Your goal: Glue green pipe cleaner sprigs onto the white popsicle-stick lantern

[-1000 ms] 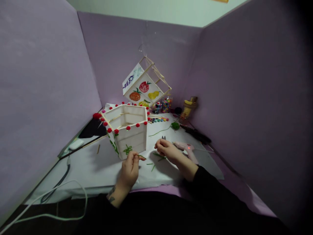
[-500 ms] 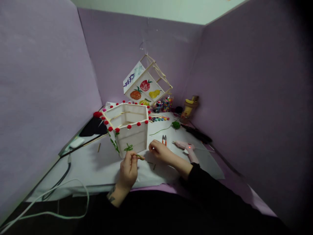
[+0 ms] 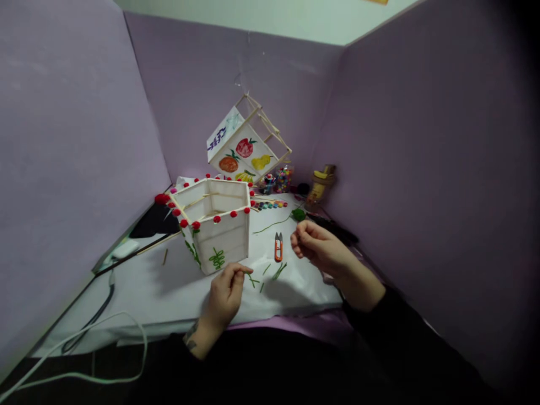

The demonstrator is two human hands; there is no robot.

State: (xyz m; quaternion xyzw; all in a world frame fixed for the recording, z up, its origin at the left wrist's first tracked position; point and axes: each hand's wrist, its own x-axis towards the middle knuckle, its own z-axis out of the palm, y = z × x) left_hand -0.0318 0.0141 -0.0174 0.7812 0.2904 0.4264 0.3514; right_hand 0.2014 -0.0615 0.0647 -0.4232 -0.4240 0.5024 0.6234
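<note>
My left hand (image 3: 225,289) is pinched in front of the lantern, and a short piece of green yarn (image 3: 252,279) shows at its fingertips. The white paper lantern (image 3: 225,239) stands on the table, with red pompoms round its top rim and green yarn leaves on its near panel. Raised to the right, my right hand (image 3: 323,250) has its fingers curled together; anything inside them is hidden. Orange-handled thread snips (image 3: 278,248) lie between my hands. Nearer to me are several cut green yarn pieces (image 3: 279,271).
A second lantern (image 3: 244,154) with painted fruit hangs at the back. Behind the snips are a green yarn ball (image 3: 298,214) and a paint palette (image 3: 270,205). A yellow jar (image 3: 318,188) stands back right. A white cable (image 3: 141,349) loops at the front left.
My right hand has risen and moved right, away from the lantern, and now covers most of the glue gun. More green leaves show on the near panel. My left hand has hardly moved.
</note>
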